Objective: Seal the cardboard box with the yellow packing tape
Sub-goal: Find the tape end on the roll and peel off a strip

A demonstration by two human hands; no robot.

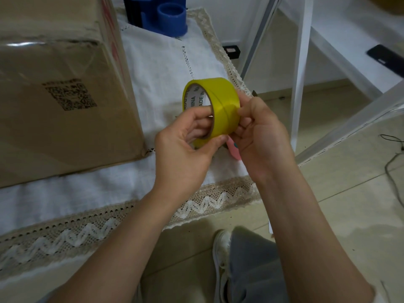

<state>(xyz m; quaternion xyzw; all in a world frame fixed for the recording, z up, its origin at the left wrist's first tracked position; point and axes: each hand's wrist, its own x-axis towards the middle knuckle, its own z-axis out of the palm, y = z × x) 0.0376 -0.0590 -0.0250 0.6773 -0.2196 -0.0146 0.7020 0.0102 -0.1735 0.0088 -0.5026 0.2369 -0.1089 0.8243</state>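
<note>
A roll of yellow packing tape is held up over the right part of the table. My left hand grips it from below, with fingers through the core and the thumb on the outer band. My right hand presses its fingertips against the roll's right side. The large cardboard box stands to the left on the cloth, with clear tape glinting on its top edge and a printed code on its side. The box and the roll are apart.
A white lace-edged tablecloth covers the table. A blue tape dispenser stands at the back. A pink object lies under my hands. White metal frame legs rise on the right. A dark phone lies far right.
</note>
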